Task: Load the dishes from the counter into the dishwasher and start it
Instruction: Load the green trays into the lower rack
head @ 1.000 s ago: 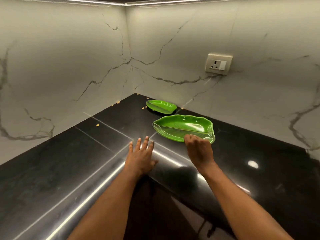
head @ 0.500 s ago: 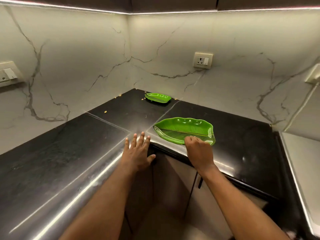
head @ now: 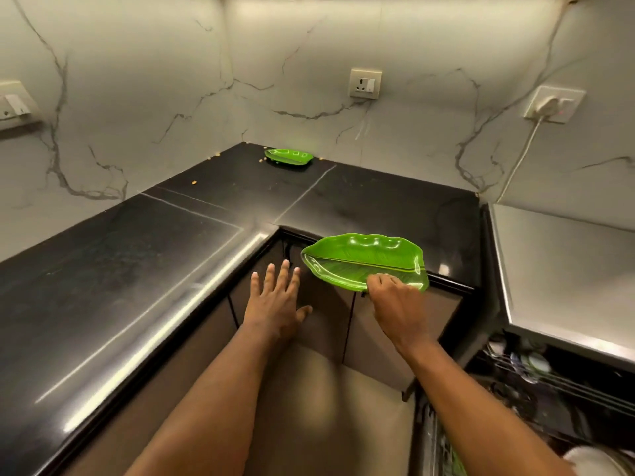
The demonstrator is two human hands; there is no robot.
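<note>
Leaf-shaped green plate (head: 360, 257), empty, sits at centre frame with its near half overhanging the front edge of the black counter (head: 137, 252); I cannot tell whether its far side touches the top. Right hand (head: 395, 304) pinches the plate's near rim, fingers curled over it. Left hand (head: 275, 304) at 9 o'clock of the plate, released, fingers straight and spread, holding nothing, in front of the cabinet doors (head: 326, 321).

Second green plate (head: 288, 156), smaller, at 12 o'clock in the counter's back corner, empty, a few crumbs (head: 194, 182) scattered near it.

Dishwasher rack (head: 549, 383) open at 4 o'clock; contents dark and blurred, one white dish (head: 594, 462) at 5 o'clock.

Wall socket (head: 365, 83) at 12 o'clock; white plug (head: 553, 104) with cord at 2 o'clock.
</note>
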